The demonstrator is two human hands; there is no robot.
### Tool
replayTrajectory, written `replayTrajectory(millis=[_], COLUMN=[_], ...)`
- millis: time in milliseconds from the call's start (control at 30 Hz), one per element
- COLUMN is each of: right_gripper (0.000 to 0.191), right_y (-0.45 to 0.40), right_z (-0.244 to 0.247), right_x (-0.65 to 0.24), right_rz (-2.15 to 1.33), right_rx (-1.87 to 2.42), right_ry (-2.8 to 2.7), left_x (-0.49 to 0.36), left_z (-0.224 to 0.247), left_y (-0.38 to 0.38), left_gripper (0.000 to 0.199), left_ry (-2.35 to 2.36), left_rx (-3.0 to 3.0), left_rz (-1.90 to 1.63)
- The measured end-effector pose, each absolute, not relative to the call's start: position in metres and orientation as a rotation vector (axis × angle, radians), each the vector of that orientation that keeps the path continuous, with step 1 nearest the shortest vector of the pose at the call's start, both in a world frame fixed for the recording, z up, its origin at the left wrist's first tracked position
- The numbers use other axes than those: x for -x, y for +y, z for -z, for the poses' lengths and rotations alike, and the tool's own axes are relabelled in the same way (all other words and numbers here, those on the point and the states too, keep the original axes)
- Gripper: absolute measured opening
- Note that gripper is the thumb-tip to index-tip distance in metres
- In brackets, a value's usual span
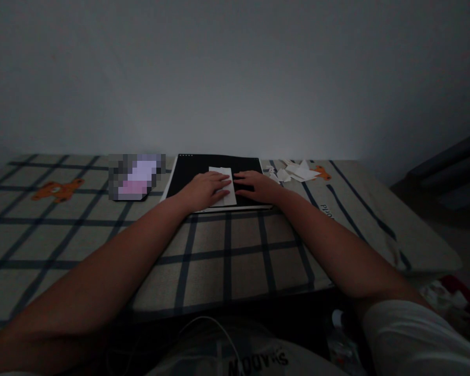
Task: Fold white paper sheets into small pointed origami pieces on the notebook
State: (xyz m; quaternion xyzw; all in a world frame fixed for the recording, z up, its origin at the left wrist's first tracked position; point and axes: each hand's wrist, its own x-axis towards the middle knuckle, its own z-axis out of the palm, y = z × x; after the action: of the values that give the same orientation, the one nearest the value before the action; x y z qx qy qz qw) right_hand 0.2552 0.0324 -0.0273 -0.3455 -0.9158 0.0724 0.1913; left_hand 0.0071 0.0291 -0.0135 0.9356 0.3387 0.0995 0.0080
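A folded white sheet of paper point(231, 196) lies on a flat black pad or folder point(191, 172) with pale edges. My left hand point(206, 190) rests on the paper's left part, palm down with its fingers stretched toward the right. My right hand point(258, 187) lies flat on the black surface, fingers pointing left with small gaps between them, their tips close to the paper's right edge. Whether those tips touch the paper I cannot tell. Neither hand grips anything.
Right of the pad lie several folded white paper pieces point(300, 171). A phone-like object point(137, 175), its screen blurred out, sits on the left. Checked cloth point(211, 245) with bear prints covers the table, which meets a wall point(219, 78). A clear bottle point(340, 339) stands below the front edge.
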Motion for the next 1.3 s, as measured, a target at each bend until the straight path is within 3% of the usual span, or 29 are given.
replayTrajectory(millis=[1300], right_gripper=[0.045], right_y=[0.03], right_z=[0.031], right_x=[-0.247], right_rz=[-0.153], right_rx=[1.018], right_ry=[-2.541], left_x=[-0.009], left_z=[0.01], left_y=[0.025], left_gripper=[0.053], left_ry=[1.129], left_rx=[-2.973], left_rz=[-0.185])
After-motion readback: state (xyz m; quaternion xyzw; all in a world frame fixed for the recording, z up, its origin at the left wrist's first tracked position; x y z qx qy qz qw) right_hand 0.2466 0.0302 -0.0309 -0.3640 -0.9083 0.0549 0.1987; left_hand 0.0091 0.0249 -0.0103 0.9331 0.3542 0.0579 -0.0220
